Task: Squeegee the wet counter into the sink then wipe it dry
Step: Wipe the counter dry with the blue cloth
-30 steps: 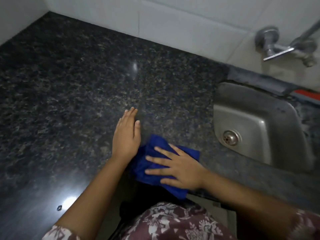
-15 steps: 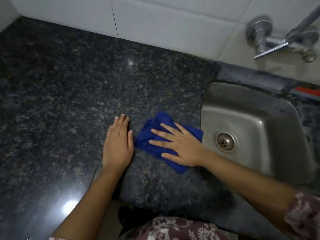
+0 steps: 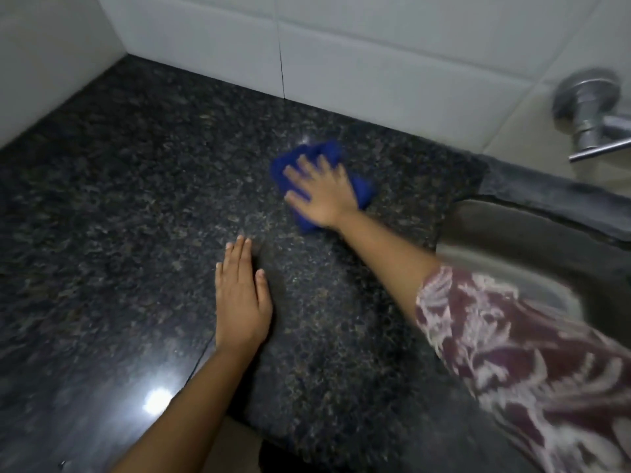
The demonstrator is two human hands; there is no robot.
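My right hand lies flat on a crumpled blue cloth, pressing it onto the dark speckled granite counter near the back wall. The hand and cloth are blurred by motion. My left hand rests palm down on the counter nearer the front edge, fingers together, holding nothing. The steel sink is set into the counter on the right, partly hidden behind my patterned right sleeve.
White tiled walls border the counter at the back and left, forming a corner at the upper left. A chrome tap sticks out of the wall above the sink. The counter's front edge runs along the bottom.
My right hand has pushed the blue cloth away from the front edge, up toward the back wall. The left hand has stayed flat on the counter. The view has tilted upward and left.
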